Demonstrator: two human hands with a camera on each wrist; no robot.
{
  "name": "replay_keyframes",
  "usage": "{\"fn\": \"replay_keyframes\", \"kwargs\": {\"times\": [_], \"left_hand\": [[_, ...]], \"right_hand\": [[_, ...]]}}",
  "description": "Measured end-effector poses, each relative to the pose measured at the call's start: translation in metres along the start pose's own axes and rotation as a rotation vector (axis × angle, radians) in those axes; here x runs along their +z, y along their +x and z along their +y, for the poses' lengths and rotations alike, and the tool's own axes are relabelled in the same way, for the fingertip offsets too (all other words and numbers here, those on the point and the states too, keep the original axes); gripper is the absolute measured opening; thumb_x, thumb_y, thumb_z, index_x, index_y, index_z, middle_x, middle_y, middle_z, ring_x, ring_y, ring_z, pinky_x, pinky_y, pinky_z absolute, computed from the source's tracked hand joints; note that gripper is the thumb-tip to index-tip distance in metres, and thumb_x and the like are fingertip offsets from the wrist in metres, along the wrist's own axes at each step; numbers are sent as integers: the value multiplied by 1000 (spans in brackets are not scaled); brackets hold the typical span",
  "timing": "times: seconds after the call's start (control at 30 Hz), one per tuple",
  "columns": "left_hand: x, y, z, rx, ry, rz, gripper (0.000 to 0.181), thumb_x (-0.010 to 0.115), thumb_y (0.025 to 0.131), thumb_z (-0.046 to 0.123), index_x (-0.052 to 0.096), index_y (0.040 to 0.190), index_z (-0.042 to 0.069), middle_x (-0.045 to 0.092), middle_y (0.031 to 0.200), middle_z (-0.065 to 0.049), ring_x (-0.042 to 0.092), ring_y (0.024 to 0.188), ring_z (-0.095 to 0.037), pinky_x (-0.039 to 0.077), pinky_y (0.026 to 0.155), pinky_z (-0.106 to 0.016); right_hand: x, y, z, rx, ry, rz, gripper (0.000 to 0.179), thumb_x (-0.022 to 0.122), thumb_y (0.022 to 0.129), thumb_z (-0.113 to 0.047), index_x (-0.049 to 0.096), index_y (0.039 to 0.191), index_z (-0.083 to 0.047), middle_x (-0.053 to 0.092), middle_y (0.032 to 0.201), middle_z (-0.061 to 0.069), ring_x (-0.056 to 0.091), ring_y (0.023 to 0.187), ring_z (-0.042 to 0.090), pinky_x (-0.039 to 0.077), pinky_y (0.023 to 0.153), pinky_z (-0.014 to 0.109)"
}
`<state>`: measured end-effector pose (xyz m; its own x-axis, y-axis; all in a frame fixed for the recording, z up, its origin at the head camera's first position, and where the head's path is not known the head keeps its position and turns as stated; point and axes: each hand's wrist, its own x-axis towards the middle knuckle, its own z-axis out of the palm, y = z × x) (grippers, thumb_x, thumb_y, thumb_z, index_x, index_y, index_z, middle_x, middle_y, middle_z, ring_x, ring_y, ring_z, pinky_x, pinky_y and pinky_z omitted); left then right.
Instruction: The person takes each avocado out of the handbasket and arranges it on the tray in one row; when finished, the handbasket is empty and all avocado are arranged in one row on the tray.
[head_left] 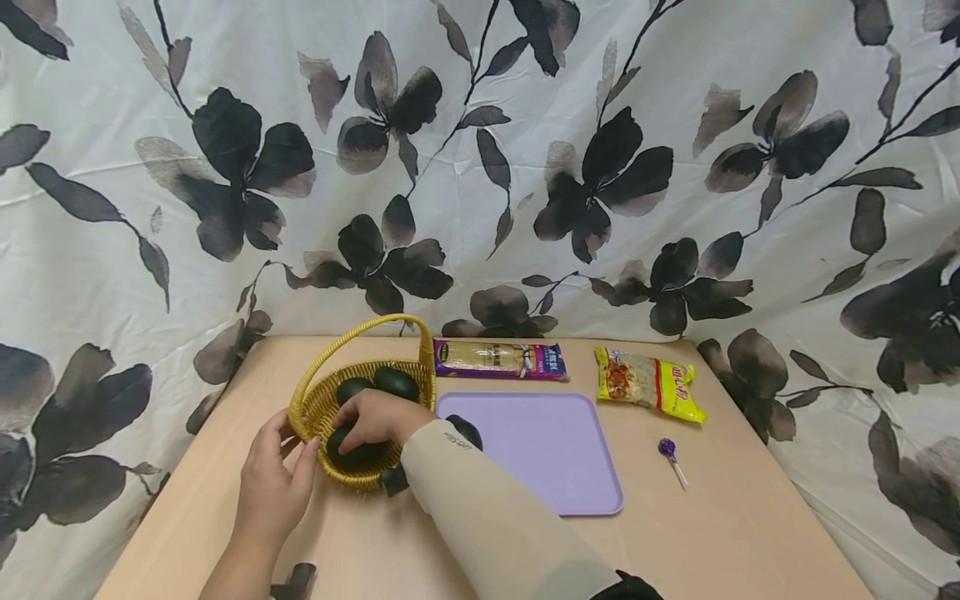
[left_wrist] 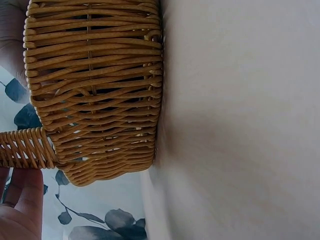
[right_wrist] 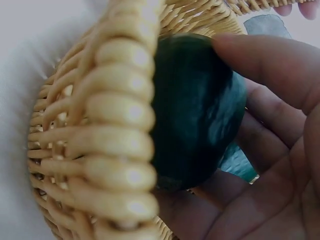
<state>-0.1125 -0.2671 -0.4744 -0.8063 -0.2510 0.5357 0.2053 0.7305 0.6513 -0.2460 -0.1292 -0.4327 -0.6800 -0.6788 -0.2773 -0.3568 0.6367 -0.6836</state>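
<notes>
While the left hand (head_left: pixel 276 473) pinches the yellow basket (head_left: pixel 362 481) at eight o'clock, apparently to steady it, the right hand (head_left: pixel 377 417) grips one dark green fruit (head_left: pixel 358 454) inside at six; two more fruits (head_left: pixel 396 383) lie at eleven and one. One purple tray (head_left: pixel 551 454) sits at three.
</notes>
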Motion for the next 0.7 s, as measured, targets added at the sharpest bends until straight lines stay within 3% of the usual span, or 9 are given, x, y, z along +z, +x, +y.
{"fn": "replay_keyframes", "kwargs": {"times": [0.27, 0.47, 0.7], "left_hand": [[0, 1, 0, 6, 2, 2, 56, 68, 96, 0, 42, 145, -1, 55, 133, -18, 58, 124, -32, 38, 105, 3], [2, 0, 0, -12, 16, -2, 56, 67, 97, 2, 42, 146, 0, 55, 133, -16, 58, 125, -32, 42, 106, -4], [2, -1, -1, -14, 21, 8, 55, 68, 96, 2, 43, 146, 0, 56, 132, -16, 58, 124, -32, 40, 106, -1]], "right_hand": [[-4, -2, 3, -21, -40, -40, 34, 87, 82, -20, 77, 114, -22, 72, 108, -13, 61, 96, 2, 56, 89, 18], [-7, -6, 3, -18, -35, -31, 35, 87, 82, -20, 78, 115, -24, 71, 110, -14, 61, 99, 2, 57, 92, 19], [-12, -7, 7, -69, -1, -6, 36, 85, 83, -23, 78, 118, -22, 71, 114, -13, 61, 105, 2, 56, 94, 20]]}}
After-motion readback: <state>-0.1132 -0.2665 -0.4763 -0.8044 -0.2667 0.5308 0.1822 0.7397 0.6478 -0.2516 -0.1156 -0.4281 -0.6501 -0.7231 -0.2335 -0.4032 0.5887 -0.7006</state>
